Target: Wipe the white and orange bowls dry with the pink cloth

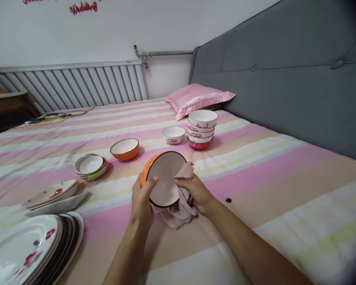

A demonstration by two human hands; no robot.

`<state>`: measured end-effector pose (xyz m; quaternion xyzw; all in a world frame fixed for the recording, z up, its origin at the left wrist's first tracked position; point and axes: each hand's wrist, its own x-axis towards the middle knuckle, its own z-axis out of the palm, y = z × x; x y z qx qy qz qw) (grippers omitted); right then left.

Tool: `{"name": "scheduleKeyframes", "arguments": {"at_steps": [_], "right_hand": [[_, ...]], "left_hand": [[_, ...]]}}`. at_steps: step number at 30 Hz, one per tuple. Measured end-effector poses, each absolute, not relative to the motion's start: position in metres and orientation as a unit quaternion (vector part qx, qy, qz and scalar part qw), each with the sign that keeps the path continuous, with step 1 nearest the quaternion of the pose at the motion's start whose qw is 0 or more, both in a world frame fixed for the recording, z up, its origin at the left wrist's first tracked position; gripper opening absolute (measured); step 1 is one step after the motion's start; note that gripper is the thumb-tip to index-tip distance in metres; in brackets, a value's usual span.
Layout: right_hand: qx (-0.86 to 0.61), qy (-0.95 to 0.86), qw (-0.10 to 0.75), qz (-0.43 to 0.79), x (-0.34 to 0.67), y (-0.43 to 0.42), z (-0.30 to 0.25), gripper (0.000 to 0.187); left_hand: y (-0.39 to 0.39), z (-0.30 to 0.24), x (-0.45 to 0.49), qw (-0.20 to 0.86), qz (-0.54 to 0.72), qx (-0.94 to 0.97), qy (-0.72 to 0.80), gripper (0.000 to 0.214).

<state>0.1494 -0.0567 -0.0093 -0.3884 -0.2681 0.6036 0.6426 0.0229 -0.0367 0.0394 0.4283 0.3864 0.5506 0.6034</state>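
Note:
An orange bowl (pixel 165 178) with a white inside and a dark rim is tilted toward me above the striped bed. My left hand (pixel 142 200) is closed on its left rim, thumb on the inside. My right hand (pixel 197 194) is closed on a pale pink cloth (pixel 180 206), which it presses against the bowl's right edge. The cloth hangs bunched below the bowl.
On the striped bedsheet (pixel 255 170) lie a second orange bowl (pixel 125 149), a small white bowl (pixel 173 135), a stack of patterned bowls (pixel 202 128), small saucers (pixel 91 166), flat dishes (pixel 52 194) and stacked plates (pixel 35 249). A pink pillow (pixel 197 98) lies by the grey headboard (pixel 284 71). Cables (pixel 59 115) lie far left.

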Motion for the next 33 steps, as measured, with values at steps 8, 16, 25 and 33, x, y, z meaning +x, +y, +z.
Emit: {"name": "scheduleKeyframes", "arguments": {"at_steps": [8,16,25,33], "right_hand": [[-0.334,-0.268,0.686,0.588,0.149,-0.060,-0.011,0.026],[-0.306,-0.322,0.690,0.572,0.152,-0.061,-0.003,0.046],[-0.354,-0.344,0.691,0.528,0.148,-0.057,-0.003,0.046],[-0.462,-0.319,0.663,0.495,0.151,-0.052,-0.015,0.020]], "left_hand": [[-0.033,0.037,0.018,0.581,0.560,0.431,0.405,0.043],[-0.028,0.035,0.014,0.586,0.571,0.421,0.391,0.029],[-0.030,0.036,0.015,0.550,0.554,0.485,0.394,0.043],[-0.035,0.031,0.017,0.492,0.501,0.614,0.361,0.054]]}}
